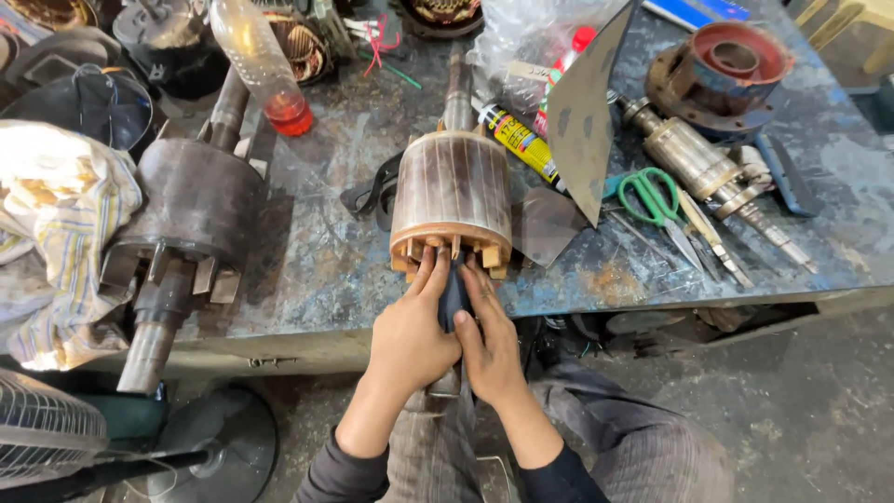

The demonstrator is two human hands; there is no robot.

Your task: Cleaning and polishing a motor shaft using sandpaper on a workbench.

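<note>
Here, rotor (452,200) on bench, shaft end between both hands' fingers (430,270).

Our bench (326,270) is a mess as usual. Over on the left we've got a second, darker rotor (191,210) hanging off the edge, with a striped rag (60,224) bunched up beside it. Behind that, a plastic bottle (265,65) with some red liquid in the bottom. To the right we see green-handled scissors (656,196), a yellow tube (517,140), a grey sheet offcut (587,112) and a rusty red end cover (722,65). A fan (42,428) sits down on the floor.
</note>
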